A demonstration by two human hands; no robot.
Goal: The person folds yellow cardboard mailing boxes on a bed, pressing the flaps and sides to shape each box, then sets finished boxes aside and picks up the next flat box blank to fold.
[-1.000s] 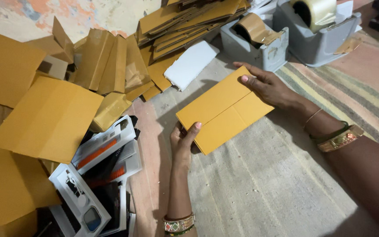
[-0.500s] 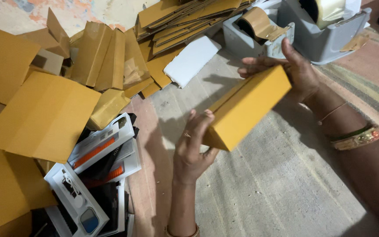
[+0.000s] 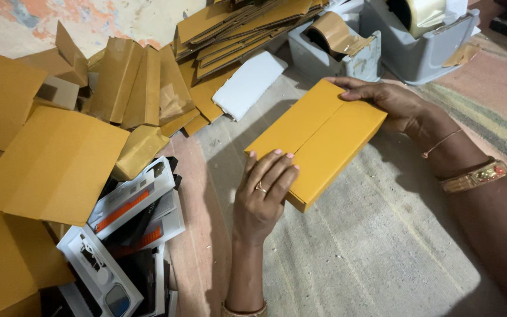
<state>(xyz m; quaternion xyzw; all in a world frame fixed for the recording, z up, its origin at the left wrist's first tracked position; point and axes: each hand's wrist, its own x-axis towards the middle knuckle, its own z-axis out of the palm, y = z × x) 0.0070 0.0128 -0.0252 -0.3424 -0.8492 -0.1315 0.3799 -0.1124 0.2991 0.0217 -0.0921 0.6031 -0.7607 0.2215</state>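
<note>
A flat yellow-brown cardboard box (image 3: 324, 138) with its two flaps closed lies tilted above the woven mat (image 3: 382, 246). My left hand (image 3: 263, 191) grips its near left corner, fingers spread over the top face. My right hand (image 3: 391, 103) holds the far right edge, with the fingers lying along the top. The seam between the flaps runs across the middle of the box.
Flat and folded cardboard boxes (image 3: 54, 158) are heaped at the left and back. White product packages (image 3: 130, 223) lie at lower left. A white foam piece (image 3: 249, 85) lies behind the box. Two grey tape dispensers (image 3: 338, 47) (image 3: 423, 32) stand at the back right.
The box was tipped up on edge half a second ago and now lies flat side up again, closer to me. Both hands stayed on it and turned with it.
</note>
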